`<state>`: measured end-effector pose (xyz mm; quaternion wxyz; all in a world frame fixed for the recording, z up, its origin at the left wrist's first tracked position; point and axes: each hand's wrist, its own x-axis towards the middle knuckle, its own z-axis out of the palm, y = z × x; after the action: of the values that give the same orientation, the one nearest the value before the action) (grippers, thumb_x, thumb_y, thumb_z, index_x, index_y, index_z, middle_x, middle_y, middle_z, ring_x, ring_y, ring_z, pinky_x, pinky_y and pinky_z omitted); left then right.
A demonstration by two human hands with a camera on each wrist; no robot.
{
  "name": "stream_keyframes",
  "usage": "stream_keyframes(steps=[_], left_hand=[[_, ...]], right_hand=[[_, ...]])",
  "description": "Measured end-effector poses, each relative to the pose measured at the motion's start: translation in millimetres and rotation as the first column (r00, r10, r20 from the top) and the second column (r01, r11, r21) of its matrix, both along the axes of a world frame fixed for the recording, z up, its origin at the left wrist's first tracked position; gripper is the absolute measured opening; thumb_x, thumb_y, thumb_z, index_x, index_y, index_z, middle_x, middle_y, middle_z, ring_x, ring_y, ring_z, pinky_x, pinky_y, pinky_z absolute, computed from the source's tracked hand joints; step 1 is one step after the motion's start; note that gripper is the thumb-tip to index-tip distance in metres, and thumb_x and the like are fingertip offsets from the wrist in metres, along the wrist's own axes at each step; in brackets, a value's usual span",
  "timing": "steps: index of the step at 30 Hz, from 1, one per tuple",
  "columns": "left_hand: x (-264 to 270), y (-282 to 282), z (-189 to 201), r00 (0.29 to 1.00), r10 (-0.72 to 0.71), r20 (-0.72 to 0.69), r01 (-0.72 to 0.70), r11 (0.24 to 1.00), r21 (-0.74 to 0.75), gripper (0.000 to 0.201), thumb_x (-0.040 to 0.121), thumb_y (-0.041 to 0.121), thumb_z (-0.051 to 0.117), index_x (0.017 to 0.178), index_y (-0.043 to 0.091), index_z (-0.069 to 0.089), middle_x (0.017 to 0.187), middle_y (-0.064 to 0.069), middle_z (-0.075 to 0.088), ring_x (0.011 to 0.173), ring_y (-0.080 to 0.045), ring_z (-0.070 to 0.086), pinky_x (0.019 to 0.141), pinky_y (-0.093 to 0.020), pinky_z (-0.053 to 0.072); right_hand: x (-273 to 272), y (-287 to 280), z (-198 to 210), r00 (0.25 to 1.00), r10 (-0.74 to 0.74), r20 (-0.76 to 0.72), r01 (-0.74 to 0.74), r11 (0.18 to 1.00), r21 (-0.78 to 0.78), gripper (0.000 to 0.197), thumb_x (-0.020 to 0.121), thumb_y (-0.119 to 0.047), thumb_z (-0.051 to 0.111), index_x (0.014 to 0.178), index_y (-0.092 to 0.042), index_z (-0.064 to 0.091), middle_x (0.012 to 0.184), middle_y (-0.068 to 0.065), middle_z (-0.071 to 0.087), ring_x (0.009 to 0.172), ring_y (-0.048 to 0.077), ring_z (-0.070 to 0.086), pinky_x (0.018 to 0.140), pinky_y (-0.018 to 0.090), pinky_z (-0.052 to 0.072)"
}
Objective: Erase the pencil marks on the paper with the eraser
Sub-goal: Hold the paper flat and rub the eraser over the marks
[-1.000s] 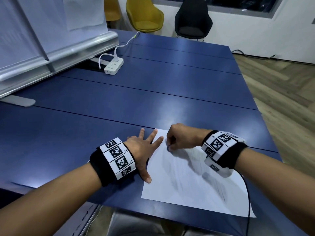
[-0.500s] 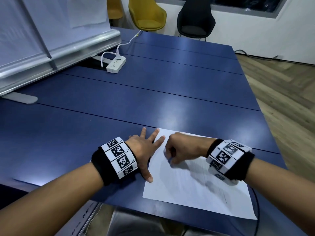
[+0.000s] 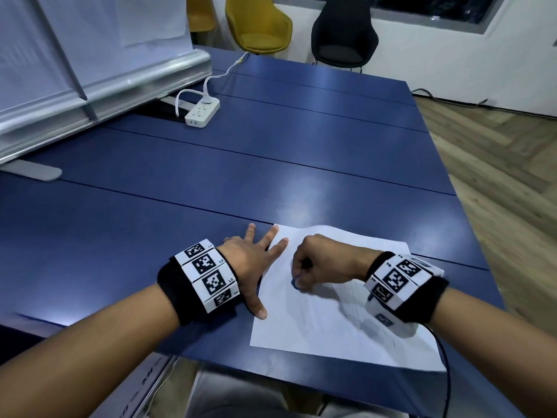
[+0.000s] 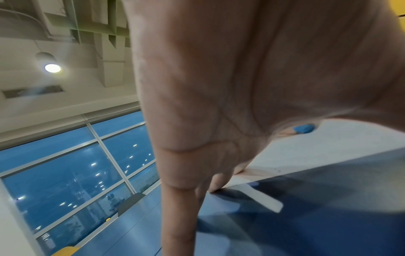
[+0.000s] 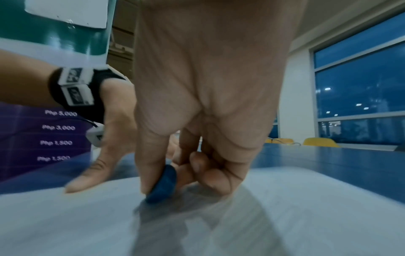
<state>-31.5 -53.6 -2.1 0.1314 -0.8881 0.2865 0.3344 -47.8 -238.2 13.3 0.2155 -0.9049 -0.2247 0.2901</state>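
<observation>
A white sheet of paper (image 3: 337, 324) lies on the blue table near its front edge. My right hand (image 3: 319, 262) is curled and pinches a small blue eraser (image 3: 294, 284) between thumb and fingers, its lower end pressed on the paper's upper left part. In the right wrist view the eraser (image 5: 163, 185) touches the sheet (image 5: 219, 225) under the thumb. My left hand (image 3: 253, 263) lies flat with fingers spread, holding down the paper's left edge and far corner. The left wrist view shows those fingers on the paper (image 4: 317, 152) and the eraser (image 4: 303, 128) beyond. Pencil marks are faint.
A white power strip (image 3: 202, 111) with its cable sits far back on the blue table (image 3: 271, 176). A banner stand (image 3: 99, 82) runs along the left. Yellow (image 3: 259, 24) and black (image 3: 343, 31) chairs stand behind the table. A thin black cable (image 3: 446, 363) hangs by the right wrist.
My right hand with the eraser has slid a little down the paper toward me. The left hand stays spread on the paper's left edge.
</observation>
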Motion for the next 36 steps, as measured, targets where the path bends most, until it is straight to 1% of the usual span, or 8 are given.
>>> stream_keyframes(steps=[4,8,11,17,21,29,33,36], left_hand=[[1,-1,-1,1.000,0.004,-0.003,-0.004,1.000,0.014,0.151,0.056,0.067,0.084,0.151,0.033,-0.028,0.155,0.006,-0.039,0.146,-0.040,-0.023,0.114,-0.058,0.027],[1,0,-1,1.000,0.001,0.000,-0.001,1.000,0.012,0.151,0.055,0.068,0.084,0.150,0.033,-0.028,0.155,0.006,-0.039,0.146,-0.039,-0.023,0.114,-0.056,0.028],[1,0,-2,1.000,-0.001,0.006,0.001,1.000,0.012,0.151,0.055,0.068,0.084,0.150,0.033,-0.028,0.155,0.006,-0.039,0.146,-0.040,-0.022,0.114,-0.057,0.029],[0,-1,0,1.000,-0.004,0.007,0.004,1.000,0.017,0.150,0.056,0.068,0.083,0.151,0.032,-0.027,0.156,0.006,-0.038,0.147,-0.039,-0.022,0.112,-0.054,0.033],[0,-1,0,1.000,0.001,0.001,-0.001,1.000,0.023,0.151,0.055,0.068,0.084,0.151,0.033,-0.028,0.155,0.007,-0.039,0.146,-0.039,-0.023,0.112,-0.056,0.032],[-1,0,-1,1.000,-0.009,0.006,0.009,1.000,0.018,0.150,0.056,0.069,0.083,0.151,0.032,-0.028,0.155,0.005,-0.040,0.147,-0.039,-0.022,0.113,-0.056,0.030],[-1,2,0,1.000,-0.022,0.013,0.022,1.000,0.003,0.150,0.056,0.069,0.083,0.151,0.032,-0.027,0.157,0.004,-0.037,0.147,-0.041,-0.021,0.111,-0.055,0.031],[-1,2,0,1.000,-0.021,0.009,0.021,1.000,0.015,0.149,0.056,0.069,0.082,0.151,0.032,-0.028,0.156,0.005,-0.038,0.146,-0.040,-0.022,0.110,-0.055,0.031]], right_hand=[[-18,5,-3,0.979,0.159,-0.129,-0.168,0.984,-0.064,0.006,0.079,-0.015,0.076,0.083,-0.011,0.075,0.083,-0.004,0.076,0.063,0.000,0.060,0.068,0.022,0.052],[-12,0,-4,0.999,0.024,-0.035,-0.024,1.000,-0.008,0.006,0.079,-0.014,0.071,0.081,-0.010,0.074,0.077,-0.002,0.076,0.059,-0.001,0.059,0.066,0.020,0.051],[-23,0,-4,0.985,0.108,-0.132,-0.112,0.993,-0.022,0.005,0.079,-0.013,0.073,0.083,-0.011,0.075,0.078,-0.005,0.074,0.059,-0.002,0.058,0.062,0.014,0.047],[-20,-1,-5,0.997,0.041,-0.069,-0.042,0.999,-0.004,0.005,0.078,-0.016,0.073,0.081,-0.012,0.075,0.080,0.000,0.075,0.062,0.004,0.058,0.068,0.025,0.052],[-30,3,-3,0.969,0.174,-0.173,-0.186,0.981,-0.057,0.008,0.080,-0.015,0.076,0.086,-0.010,0.075,0.088,0.001,0.076,0.068,0.005,0.060,0.072,0.027,0.054],[-21,5,-1,0.981,0.151,-0.123,-0.162,0.983,-0.088,0.007,0.079,-0.017,0.075,0.081,-0.010,0.075,0.083,-0.001,0.076,0.068,0.006,0.062,0.073,0.028,0.055],[20,-1,-2,0.997,-0.023,0.077,0.027,0.998,-0.059,0.007,0.081,-0.016,0.072,0.079,-0.011,0.076,0.072,-0.007,0.072,0.060,-0.003,0.059,0.065,0.020,0.050],[42,-7,-5,0.965,-0.144,0.221,0.158,0.986,-0.047,0.010,0.084,-0.018,0.071,0.083,-0.009,0.075,0.079,0.000,0.074,0.067,0.008,0.061,0.068,0.028,0.053]])
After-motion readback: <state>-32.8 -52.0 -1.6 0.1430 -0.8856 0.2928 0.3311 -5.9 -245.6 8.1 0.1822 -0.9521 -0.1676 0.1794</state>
